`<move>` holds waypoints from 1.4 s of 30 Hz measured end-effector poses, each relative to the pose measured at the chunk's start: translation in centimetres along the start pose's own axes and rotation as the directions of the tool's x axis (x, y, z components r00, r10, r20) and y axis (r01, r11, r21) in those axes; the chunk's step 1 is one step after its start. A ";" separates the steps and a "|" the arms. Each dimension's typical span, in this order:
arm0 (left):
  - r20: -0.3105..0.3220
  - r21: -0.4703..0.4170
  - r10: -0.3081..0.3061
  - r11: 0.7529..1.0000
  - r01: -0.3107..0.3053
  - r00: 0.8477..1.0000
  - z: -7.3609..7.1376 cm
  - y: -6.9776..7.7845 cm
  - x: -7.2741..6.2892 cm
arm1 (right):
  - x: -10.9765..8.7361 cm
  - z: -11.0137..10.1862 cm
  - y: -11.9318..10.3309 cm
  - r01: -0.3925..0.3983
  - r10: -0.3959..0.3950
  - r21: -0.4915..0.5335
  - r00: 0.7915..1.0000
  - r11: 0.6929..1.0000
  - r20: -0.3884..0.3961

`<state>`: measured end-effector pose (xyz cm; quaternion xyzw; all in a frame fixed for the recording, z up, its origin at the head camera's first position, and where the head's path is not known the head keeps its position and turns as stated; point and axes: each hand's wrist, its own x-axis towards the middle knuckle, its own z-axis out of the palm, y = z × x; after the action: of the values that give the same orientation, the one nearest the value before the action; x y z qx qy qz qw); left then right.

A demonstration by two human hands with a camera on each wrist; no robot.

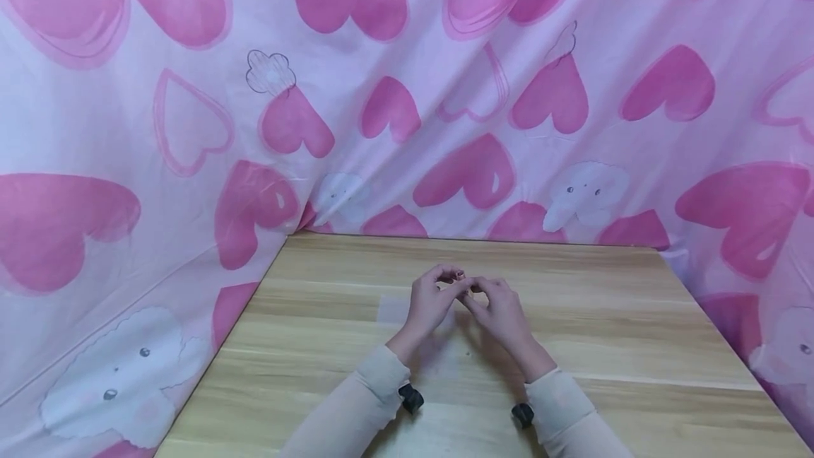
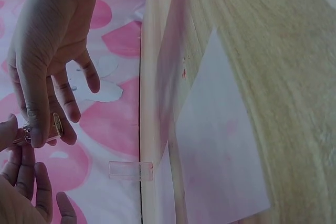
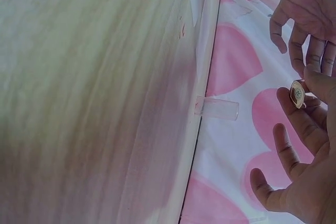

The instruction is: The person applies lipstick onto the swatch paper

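I see left hand and right hand both pinching the small gold-ended piece above the tabletop, probably for steadiness; clear block stands apart, presumably leaving both hands free.

held piece: glossy, gold metal-look end | block: clear, smooth plastic-like | sheet: matt, paper-like | table: smooth grained wood-look | sleeves: matt cloth | drape: cloth-like
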<state>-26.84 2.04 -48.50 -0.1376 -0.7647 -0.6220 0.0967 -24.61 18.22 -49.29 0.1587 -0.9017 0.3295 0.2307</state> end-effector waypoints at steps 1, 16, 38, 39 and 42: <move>-0.002 -0.001 -0.001 1.000 0.001 1.000 0.0 0.0 0.0 | 0.0 0.0 0.0 -0.007 0.007 0.005 1.000 1.000 0.008; 0.004 0.011 0.022 1.000 -0.022 1.000 -0.4 0.0 0.2 | 0.1 -0.1 0.0 -0.063 0.059 0.066 0.997 0.996 0.055; 0.157 -0.080 0.024 0.997 -0.012 0.987 -1.1 -0.3 0.5 | 0.0 -0.5 0.1 -0.075 0.058 0.176 0.993 0.981 0.101; 0.163 -0.084 0.025 0.996 -0.011 0.986 -1.1 -0.3 0.6 | 0.0 -0.5 0.1 -0.078 0.060 0.180 0.993 0.981 0.103; 0.173 -0.093 0.024 0.996 -0.008 0.985 -1.2 -0.4 0.6 | -0.1 -0.6 0.0 -0.098 0.077 0.187 0.990 0.977 0.117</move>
<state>-27.59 0.81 -48.36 -0.2021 -0.7397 -0.6412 0.0281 -24.38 18.64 -48.91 0.1580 -0.8830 0.4158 0.1498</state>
